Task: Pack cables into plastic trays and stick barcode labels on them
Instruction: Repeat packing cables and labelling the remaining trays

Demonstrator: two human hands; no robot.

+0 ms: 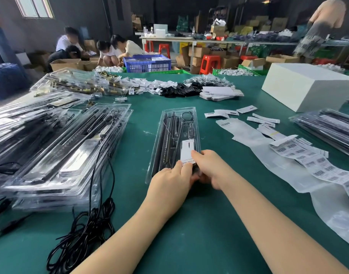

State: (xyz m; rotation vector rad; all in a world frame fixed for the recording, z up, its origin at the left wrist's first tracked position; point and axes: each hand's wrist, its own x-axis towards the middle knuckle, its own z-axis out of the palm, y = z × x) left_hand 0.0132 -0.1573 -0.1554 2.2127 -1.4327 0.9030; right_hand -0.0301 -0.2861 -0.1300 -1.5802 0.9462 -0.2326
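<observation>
Here, in the head view, we see the clear plastic tray [175, 135] at centre on the green table [209, 224]; left hand [170, 181] and right hand [209, 167] pinch a white card [187, 152] at its 6 o'clock end; barcode labels [308, 161] lie at 3 o'clock.

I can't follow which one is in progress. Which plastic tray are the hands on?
The single tray lying alone mid-table: both hands hold its near end. The others sit stacked at left and right.
</observation>
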